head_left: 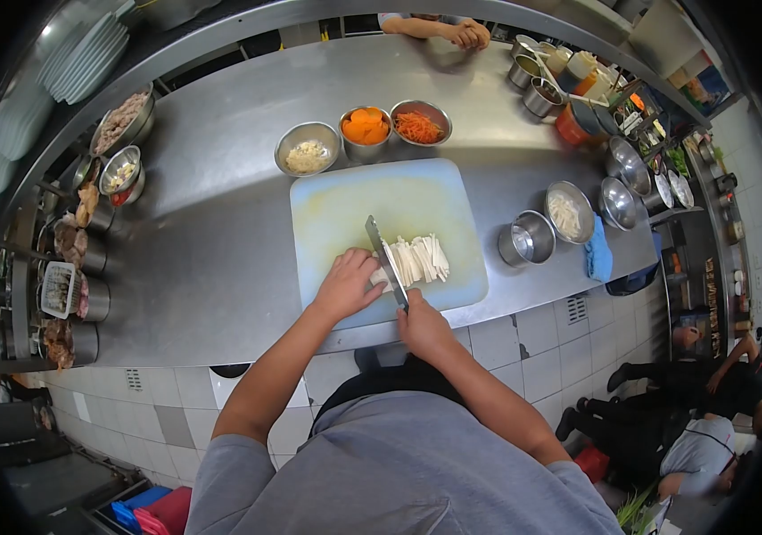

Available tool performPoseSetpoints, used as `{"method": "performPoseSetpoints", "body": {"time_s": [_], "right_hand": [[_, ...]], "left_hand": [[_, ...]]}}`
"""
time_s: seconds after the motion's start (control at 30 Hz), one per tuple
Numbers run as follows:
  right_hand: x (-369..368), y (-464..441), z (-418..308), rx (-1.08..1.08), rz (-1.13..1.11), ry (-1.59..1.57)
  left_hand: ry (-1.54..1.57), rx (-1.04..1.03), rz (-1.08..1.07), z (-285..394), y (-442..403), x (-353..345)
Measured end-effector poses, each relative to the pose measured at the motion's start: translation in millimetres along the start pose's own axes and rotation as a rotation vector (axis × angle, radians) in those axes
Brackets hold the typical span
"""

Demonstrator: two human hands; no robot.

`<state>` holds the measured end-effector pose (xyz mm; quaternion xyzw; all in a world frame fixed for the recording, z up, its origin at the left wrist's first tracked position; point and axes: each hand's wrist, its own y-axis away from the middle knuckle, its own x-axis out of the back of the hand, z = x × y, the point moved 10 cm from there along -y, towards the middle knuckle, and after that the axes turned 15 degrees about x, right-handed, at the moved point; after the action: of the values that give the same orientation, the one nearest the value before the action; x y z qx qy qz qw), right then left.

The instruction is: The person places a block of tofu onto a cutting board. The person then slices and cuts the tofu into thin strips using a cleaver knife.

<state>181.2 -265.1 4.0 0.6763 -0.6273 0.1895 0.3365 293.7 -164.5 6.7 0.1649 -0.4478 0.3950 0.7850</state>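
Observation:
My right hand (pixel 425 328) grips the handle of a kitchen knife (pixel 384 257), whose blade stands across a pale white vegetable. My left hand (pixel 345 283) is curled over the uncut end of the white vegetable (pixel 379 279), left of the blade, its fingertips near the steel. To the right of the knife, white strips (pixel 420 259) lie side by side on the cutting board (pixel 336 201). What kind of vegetable it is, I cannot tell.
Behind the board stand bowls of chopped white bits (pixel 308 157), orange slices (pixel 366 126) and orange shreds (pixel 421 124). At right are a steel pot (pixel 527 239), a bowl of white strips (pixel 568 214) and a blue cloth (pixel 597 252). Another person's hands (pixel 467 35) rest across the steel table (pixel 211 259).

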Motion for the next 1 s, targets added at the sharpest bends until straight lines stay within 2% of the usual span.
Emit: {"method": "performPoseSetpoints", "body": {"time_s": [0.23, 0.73, 0.83, 0.9, 1.0], "right_hand": [[12.2, 5.4, -7.3, -0.011, 0.005, -0.004], [2.2, 16.6, -9.4, 0.042, 0.001, -0.004], [0.0, 8.6, -8.4, 0.128, 0.055, 0.020], [0.3, 2.2, -3.6, 0.019, -0.023, 0.018], [6.3, -1.0, -9.0, 0.030, -0.022, 0.008]], "left_hand": [[0.064, -0.074, 0.040, 1.8, 9.2, 9.0], [0.003, -0.027, -0.010, 0.8, 5.3, 3.9], [-0.005, -0.018, -0.008, 1.5, 4.9, 4.3], [0.010, -0.026, -0.006, 1.8, 6.5, 5.3], [0.034, -0.022, 0.010, 1.2, 8.0, 5.6]]}}
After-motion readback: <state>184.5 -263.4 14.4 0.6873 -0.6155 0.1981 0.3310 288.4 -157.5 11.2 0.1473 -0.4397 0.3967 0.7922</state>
